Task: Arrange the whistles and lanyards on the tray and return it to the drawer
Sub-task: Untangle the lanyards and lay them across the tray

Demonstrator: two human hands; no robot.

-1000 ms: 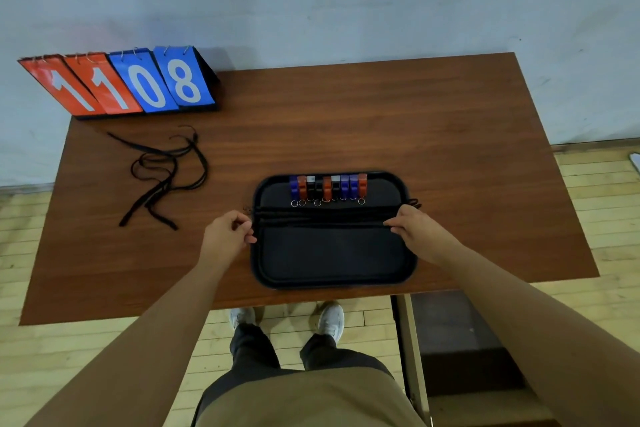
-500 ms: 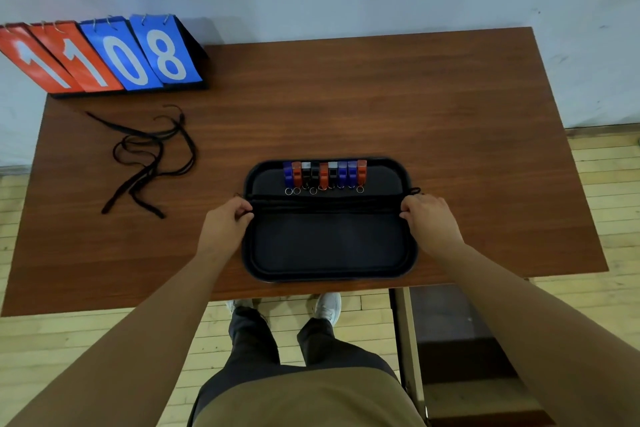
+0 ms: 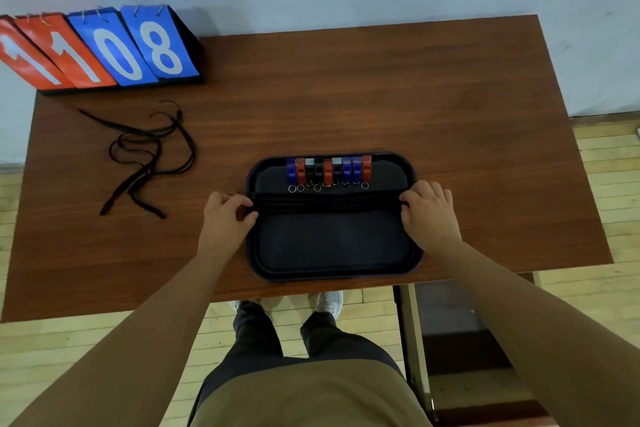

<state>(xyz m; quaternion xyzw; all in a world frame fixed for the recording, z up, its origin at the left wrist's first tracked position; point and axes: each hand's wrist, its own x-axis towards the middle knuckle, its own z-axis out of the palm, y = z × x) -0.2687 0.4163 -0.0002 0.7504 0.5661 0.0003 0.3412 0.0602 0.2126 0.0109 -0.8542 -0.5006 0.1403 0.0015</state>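
Black tray (image 3: 332, 265) at table's (image 3: 381, 97) near edge: left hand (image 3: 227, 215) at 9 o'clock, right hand (image 3: 429, 211) at 3, each pinching an end of lanyards (image 3: 329, 202) stretched 9-to-3 below whistles (image 3: 329, 170). Loose cords (image 3: 149, 152) lie toward 10, nearer left hand.

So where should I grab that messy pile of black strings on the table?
Pinch the loose lanyards where the strands bunch together, just above the two ends that splay toward you, coming straight down from above. They lie flat on the table, so nothing offers a side grip, and the wide loops farther back would only trail and tangle.
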